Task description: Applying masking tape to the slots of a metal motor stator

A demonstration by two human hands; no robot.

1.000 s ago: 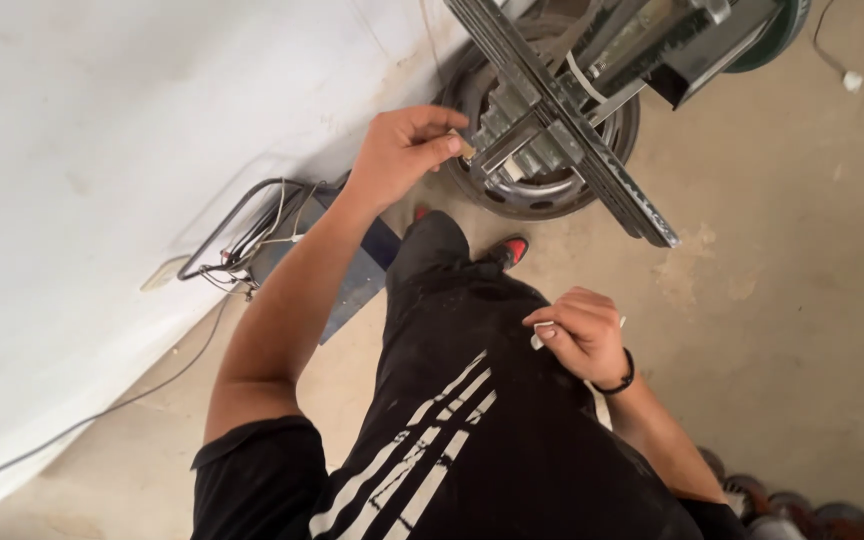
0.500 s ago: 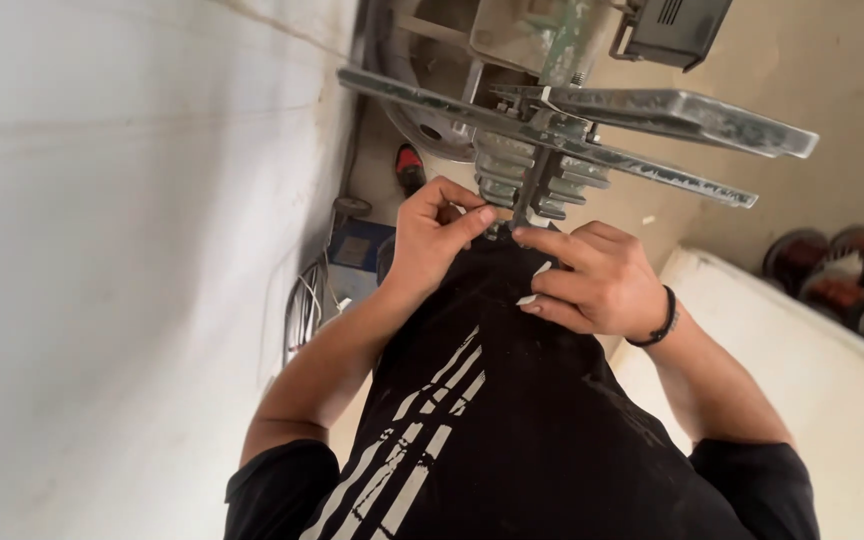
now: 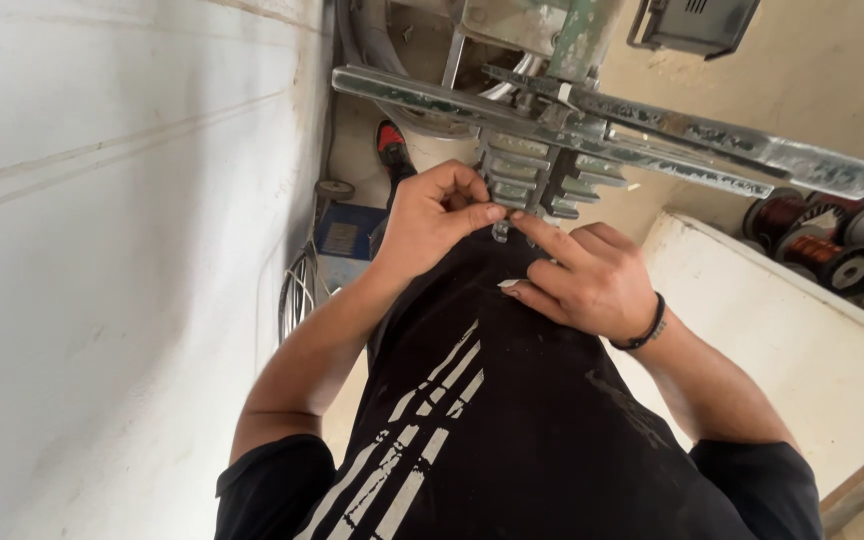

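Item: you are pinching a small clear piece with your left hand fingers together beneath the stepped metal former, your right hand forefinger steadying it, fine seating likely next.

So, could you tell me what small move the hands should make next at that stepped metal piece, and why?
Probably steady the small clear part with the left hand while the right hand presses it home: both fingertips meet on it just below the stepped metal former.

The dusty beige concrete floor carries copper wire spools at three o'clock and a flat blue box at ten o'clock.
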